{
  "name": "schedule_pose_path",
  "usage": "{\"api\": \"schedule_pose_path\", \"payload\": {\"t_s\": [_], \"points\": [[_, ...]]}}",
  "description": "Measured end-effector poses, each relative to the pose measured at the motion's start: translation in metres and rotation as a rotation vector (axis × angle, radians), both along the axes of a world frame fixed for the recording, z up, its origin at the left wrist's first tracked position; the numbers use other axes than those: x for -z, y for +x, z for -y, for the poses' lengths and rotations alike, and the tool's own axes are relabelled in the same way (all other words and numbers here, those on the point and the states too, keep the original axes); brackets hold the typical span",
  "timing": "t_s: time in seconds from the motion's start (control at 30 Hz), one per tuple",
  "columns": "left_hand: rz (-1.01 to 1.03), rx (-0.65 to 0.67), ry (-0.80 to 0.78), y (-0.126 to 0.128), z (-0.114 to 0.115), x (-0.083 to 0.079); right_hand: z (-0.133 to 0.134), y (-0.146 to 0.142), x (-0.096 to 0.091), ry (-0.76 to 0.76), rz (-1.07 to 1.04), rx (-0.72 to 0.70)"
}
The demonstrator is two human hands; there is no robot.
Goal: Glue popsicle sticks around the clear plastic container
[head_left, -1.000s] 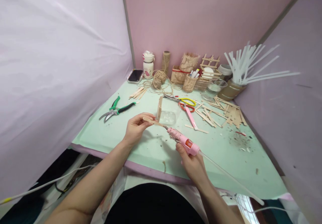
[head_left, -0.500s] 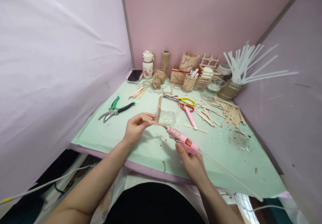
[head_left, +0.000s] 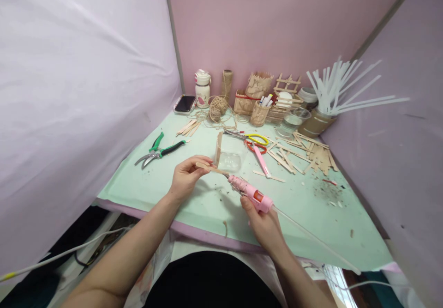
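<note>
Between the thumb and fingers of my left hand is a wooden popsicle stick, pointing right. My right hand is wrapped round the handle of a pink hot glue gun. The gun's nozzle is at the stick's right end; whether it touches is too small to tell. A long clear glue stick juts from the gun's back. Just behind my left fingers stands a clear plastic container, with popsicle sticks upright along its left side.
Green-handled pruning shears lie left. Scissors and a pink cutter lie behind the gun. Loose popsicle sticks spread at right, near a holder of glue sticks. Twine, a bottle and a phone stand at the back.
</note>
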State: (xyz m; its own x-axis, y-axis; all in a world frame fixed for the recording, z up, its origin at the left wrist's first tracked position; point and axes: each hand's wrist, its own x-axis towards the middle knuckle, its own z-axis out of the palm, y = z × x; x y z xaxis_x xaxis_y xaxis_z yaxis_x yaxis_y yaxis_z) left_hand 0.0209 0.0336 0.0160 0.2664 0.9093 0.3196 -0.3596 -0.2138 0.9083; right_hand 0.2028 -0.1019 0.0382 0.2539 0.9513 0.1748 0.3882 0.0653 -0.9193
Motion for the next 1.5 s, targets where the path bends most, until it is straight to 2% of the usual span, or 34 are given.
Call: {"api": "schedule_pose_path", "payload": {"t_s": [0.47, 0.8, 1.3, 1.5], "points": [[0.006, -0.002, -0.004, -0.0008, 0.0007, -0.0011, 0.0009, 0.0015, 0.0055, -0.031, 0.007, 0.012], [0.022, 0.004, 0.051, -0.0011, -0.0018, 0.003, 0.0022, 0.0021, 0.004, -0.094, -0.043, 0.0], [0.053, -0.002, 0.074, -0.001, -0.0017, 0.001, 0.0011, 0.0045, 0.007, -0.109, -0.044, 0.004], [0.043, -0.006, 0.097, -0.0033, 0.001, 0.0013, 0.0037, 0.0047, 0.0034, -0.072, -0.046, 0.013]]}}
